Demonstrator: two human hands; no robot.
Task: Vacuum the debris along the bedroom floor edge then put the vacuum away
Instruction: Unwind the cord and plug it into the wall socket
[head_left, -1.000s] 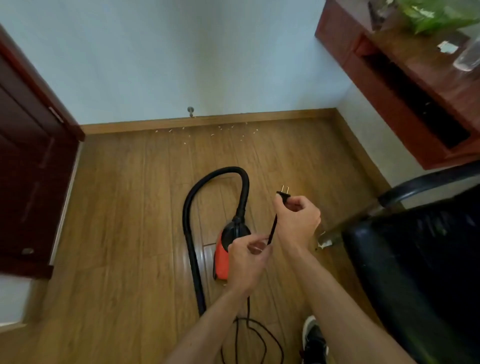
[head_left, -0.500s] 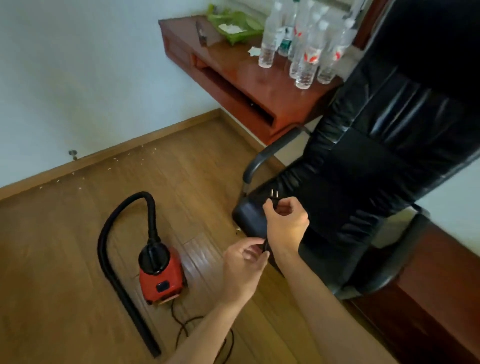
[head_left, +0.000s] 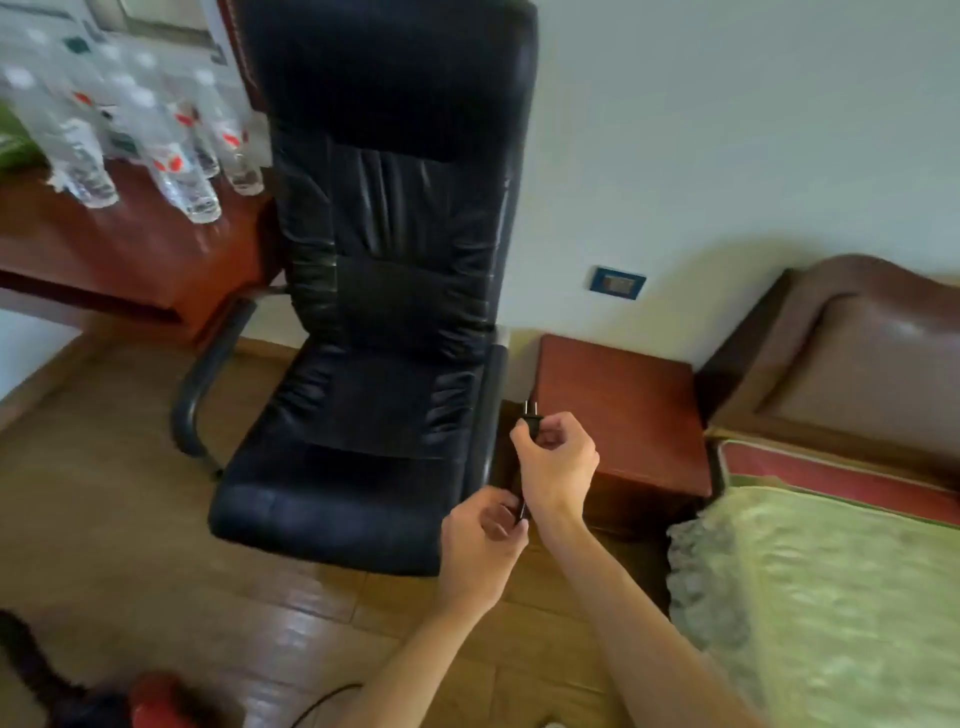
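The person holds the plug (head_left: 531, 420) of the vacuum (head_left: 156, 699) in the right hand (head_left: 558, 465). The fingers of that hand are pinched tight on the plug's black body. The left hand (head_left: 480, 545) sits just below, with its fingers closed on the thin black cord (head_left: 521, 512) that hangs from the plug.

The plug is up in the air, between the black chair (head_left: 374, 322) and the small wooden bedside table (head_left: 623, 415). The red vacuum is far behind, low at the bottom left on the wood floor (head_left: 104, 519), and it looks blurry. A bit of cord lies on the floor near it.

The step now looks like plugging in, so the vacuum can run. A socket plate (head_left: 617, 283) is on the wall (head_left: 727, 130), above the bedside table. To do this well, the person should keep a firm pinch on the plastic body and keep fingers off the metal pins. The left hand should let the cord slide so it does not pull tight or catch on the chair arm. The pins should be turned to face the wall before pushing.

Right now the plug stands almost straight up. Its two pins point up and a little away from the person. The cord runs down from it, nearly in one line.
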